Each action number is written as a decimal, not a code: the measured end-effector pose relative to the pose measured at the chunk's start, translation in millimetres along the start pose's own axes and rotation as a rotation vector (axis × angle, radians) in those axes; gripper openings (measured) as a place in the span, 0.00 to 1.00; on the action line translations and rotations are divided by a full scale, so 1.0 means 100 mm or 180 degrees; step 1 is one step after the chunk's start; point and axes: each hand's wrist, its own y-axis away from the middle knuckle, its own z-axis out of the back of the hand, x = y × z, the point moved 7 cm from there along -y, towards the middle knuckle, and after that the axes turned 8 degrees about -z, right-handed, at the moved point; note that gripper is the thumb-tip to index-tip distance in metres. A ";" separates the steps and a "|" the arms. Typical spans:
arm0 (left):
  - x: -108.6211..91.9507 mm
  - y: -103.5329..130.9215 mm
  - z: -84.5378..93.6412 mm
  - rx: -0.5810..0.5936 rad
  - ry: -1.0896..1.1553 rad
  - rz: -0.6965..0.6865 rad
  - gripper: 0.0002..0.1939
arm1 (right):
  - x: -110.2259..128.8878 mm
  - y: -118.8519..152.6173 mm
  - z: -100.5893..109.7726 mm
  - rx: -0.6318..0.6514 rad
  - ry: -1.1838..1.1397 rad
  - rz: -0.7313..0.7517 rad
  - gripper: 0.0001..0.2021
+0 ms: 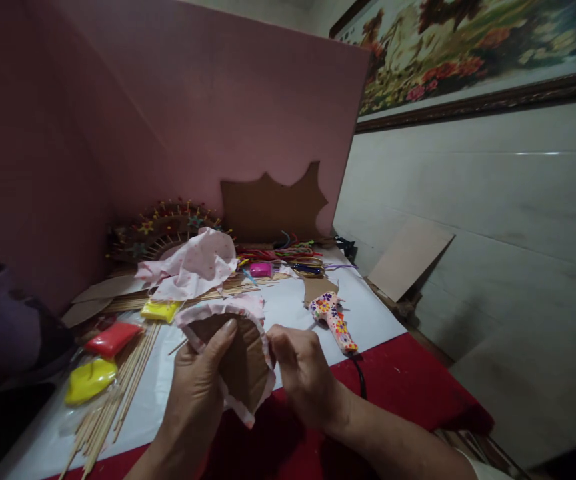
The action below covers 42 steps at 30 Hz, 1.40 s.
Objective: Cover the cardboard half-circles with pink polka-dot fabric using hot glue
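Note:
A brown cardboard piece [241, 363] is held up over the front of the table, with pale pink fabric [213, 309] folded over its edge as a border. My left hand [201, 380] grips it from the left, thumb lying on the bare cardboard and the other fingers hidden behind. At the right edge, my right hand [301, 370] is closed, its fingertips pinching the fabric border. A flower-patterned hot glue gun [333, 320] lies just beyond my right hand, its black cord running toward me.
Crumpled pink cloth [195, 263], wooden sticks [131, 383] and bags of yellow clay [91, 381] and red clay [113, 340] lie on the left. Scissors [308, 268] and coloured pipe cleaners [278, 253] sit farther back. A jagged cardboard sheet [273, 207] leans on the pink partition.

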 end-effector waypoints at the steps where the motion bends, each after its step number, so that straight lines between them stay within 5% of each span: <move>1: 0.00 0.00 -0.01 -0.0003 0.0021 0.0049 0.10 | -0.03 -0.02 0.02 0.0021 -0.0297 -0.0201 0.25; 5: 0.03 0.01 -0.06 0.0103 0.0075 0.0208 0.12 | -0.12 -0.06 -0.02 0.0211 -0.1012 -0.0691 0.23; 11: 0.09 0.01 -0.02 -0.0004 -0.0036 0.0276 0.08 | -0.09 -0.04 -0.04 0.0034 -0.0757 -0.0462 0.23; 17: 0.03 -0.06 -0.01 -0.0018 0.0049 0.0226 0.05 | -0.33 -0.02 -0.22 0.0625 -0.1895 -0.1487 0.29; 25: -0.12 -0.11 0.08 -0.0294 0.0126 -0.0129 0.04 | -0.13 0.00 -0.12 0.0578 -0.0948 -0.0776 0.14; 32: 0.01 -0.04 -0.08 0.0615 -0.0247 0.0346 0.11 | -0.13 -0.02 -0.08 0.0349 -0.0683 -0.0675 0.15; 42: 0.00 -0.01 -0.03 0.0334 -0.0422 0.0250 0.13 | -0.09 -0.04 0.02 0.0082 -0.0428 -0.0534 0.13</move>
